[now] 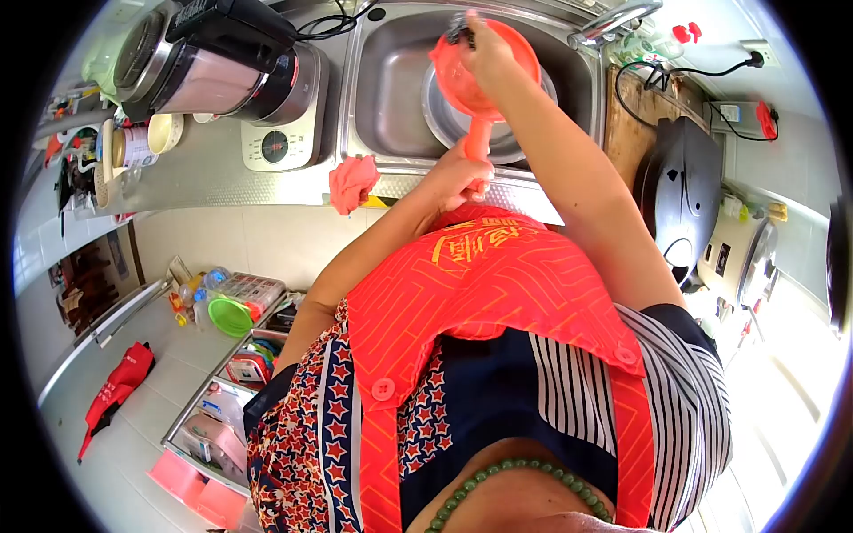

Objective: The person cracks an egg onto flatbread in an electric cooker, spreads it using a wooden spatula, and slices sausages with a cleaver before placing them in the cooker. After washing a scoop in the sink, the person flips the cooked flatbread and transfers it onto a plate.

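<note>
My left hand [460, 173] is wrapped around the handle of a red plastic water ladle [517, 60] at the sink's front edge. The ladle's round bowl is over the sink. My right hand [490, 60] reaches across the bowl, its fingers closed on a dark, shiny scrubber [458, 32], probably steel wool, at the far left rim. Part of the bowl is hidden behind this hand and forearm. Under the ladle, a round metal basin [433, 111] sits in the stainless steel sink [378, 98].
A pink cloth [353, 184] hangs over the counter edge left of the sink. A blender [267, 98] stands further left. The tap [617, 19] is at the back right. A wooden board [629, 124] and a black appliance [682, 191] stand right of the sink.
</note>
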### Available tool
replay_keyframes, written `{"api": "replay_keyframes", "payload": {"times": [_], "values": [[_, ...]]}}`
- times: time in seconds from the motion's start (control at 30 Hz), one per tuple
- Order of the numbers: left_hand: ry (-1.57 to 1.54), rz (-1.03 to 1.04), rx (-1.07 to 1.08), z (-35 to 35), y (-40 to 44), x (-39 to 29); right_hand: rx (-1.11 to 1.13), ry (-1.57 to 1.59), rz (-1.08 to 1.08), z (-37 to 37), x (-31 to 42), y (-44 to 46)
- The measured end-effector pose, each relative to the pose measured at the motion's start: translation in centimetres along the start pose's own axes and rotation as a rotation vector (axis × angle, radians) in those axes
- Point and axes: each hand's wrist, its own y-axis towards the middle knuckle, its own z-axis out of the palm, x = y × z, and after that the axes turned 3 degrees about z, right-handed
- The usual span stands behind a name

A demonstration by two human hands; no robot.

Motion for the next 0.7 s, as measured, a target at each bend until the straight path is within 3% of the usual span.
{"api": "replay_keyframes", "payload": {"times": [0.03, 0.1, 0.13, 0.23, 0.33, 0.4, 0.5, 0.53, 0.63, 0.7], "values": [[0.032, 0.005, -0.026, -0.1, 0.1, 0.1, 0.018, -0.143, 0.01, -0.3, -0.1, 0.4], [0.058, 0.014, -0.033, -1.2, -0.1, -0.7, 0.141, -1.048, 0.029, -1.3, -1.4, 1.2], [0.066, 0.014, -0.039, -1.6, -0.4, -0.7, 0.228, -1.137, 0.078, -1.8, -1.7, 0.0], [0.08, 0.017, -0.007, -1.0, -1.1, -0.6, 0.302, -1.114, 0.157, -1.8, -0.6, -0.3], [0.072, 0.037, -0.03, 0.0, -1.0, -0.5, -0.042, -0.482, 0.095, -0.5, -0.1, -0.1], [0.075, 0.04, -0.048, 0.0, -1.4, -0.4, 0.019, -0.229, 0.026, -0.5, -0.6, 0.6], [0.113, 0.032, -0.062, -0.6, -1.3, -0.8, 0.313, -0.899, 0.011, -2.3, -1.4, 2.7], [0.109, 0.022, -0.059, -1.3, -1.5, -1.1, 0.384, -1.44, -0.06, -2.8, -1.1, 1.0], [0.149, 0.007, -0.071, -2.9, -2.6, -1.7, 0.617, -2.043, -0.025, -3.8, 0.1, -2.3], [0.187, -0.022, -0.073, -3.5, -3.3, -1.9, 0.531, -2.273, 0.178, -3.9, 2.3, -3.1]]}}
